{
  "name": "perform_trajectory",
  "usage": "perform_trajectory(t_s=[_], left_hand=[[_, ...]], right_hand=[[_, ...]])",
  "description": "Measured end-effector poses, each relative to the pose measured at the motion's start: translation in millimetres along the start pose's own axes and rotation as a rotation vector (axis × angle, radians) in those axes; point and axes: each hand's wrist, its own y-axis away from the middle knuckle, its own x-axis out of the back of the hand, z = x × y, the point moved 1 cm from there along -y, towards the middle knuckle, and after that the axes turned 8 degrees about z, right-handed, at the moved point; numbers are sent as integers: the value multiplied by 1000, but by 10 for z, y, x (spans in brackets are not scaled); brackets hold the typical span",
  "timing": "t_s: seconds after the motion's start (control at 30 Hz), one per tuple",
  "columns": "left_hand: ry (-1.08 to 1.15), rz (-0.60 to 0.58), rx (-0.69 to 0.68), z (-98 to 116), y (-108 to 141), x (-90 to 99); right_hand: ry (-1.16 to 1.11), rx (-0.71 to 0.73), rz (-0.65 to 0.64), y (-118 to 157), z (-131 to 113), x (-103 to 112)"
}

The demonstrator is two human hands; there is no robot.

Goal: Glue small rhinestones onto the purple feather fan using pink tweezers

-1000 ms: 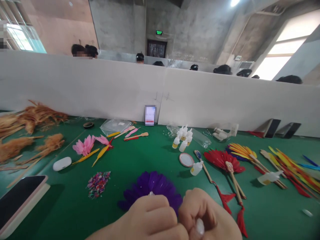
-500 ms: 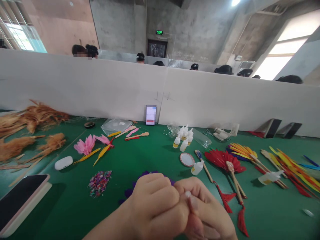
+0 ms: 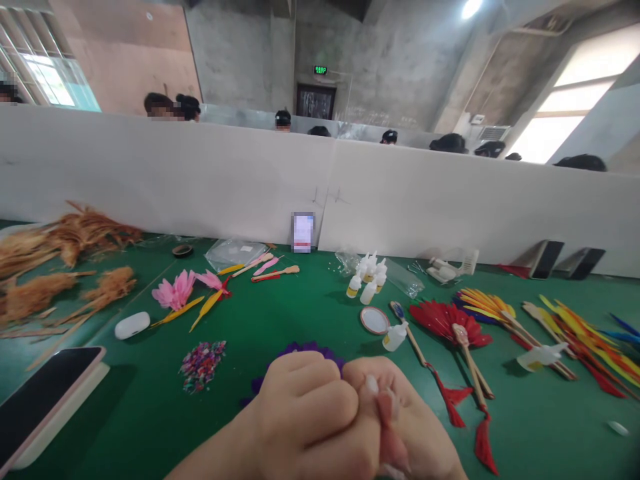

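My left hand (image 3: pixel 315 413) is closed in a fist, pressed against my right hand (image 3: pixel 400 407) at the bottom centre. The right fingers are curled too, with the thumb and fingertips pinched together. Whatever lies between the fingers is hidden by the hands. Just behind them, purple feathers (image 3: pixel 300 348) show above and to the left of the left fist. I cannot tell whether they are held or lie on the table. A glue bottle (image 3: pixel 395 337) and a round white lid with a reddish rim (image 3: pixel 375 320) stand beyond the right hand.
On the green table (image 3: pixel 280 307), a red feather fan (image 3: pixel 450 323) and yellow feathers (image 3: pixel 487 303) lie right. Left are colourful chips (image 3: pixel 203 365), pink feathers (image 3: pixel 175 289), a phone (image 3: pixel 50 387) and brown fibres (image 3: pixel 75 233). Several glue bottles (image 3: pixel 369 290) stand before a white partition (image 3: pixel 225 173).
Both hands stay pressed together, with the right fingertips shifted slightly. The whole view has moved a little, so the table things appear slightly lower and farther right.
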Motion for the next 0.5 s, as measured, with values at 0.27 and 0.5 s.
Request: perform_trajectory(t_s=[0.27,0.5], left_hand=[[-134,-23,-12,-99,-32,-78],[-201,-155,14,-61,-31,-131]], right_hand=[[-40,192,295,-81,-69,-129],[187,354,594,-58,-109,47]])
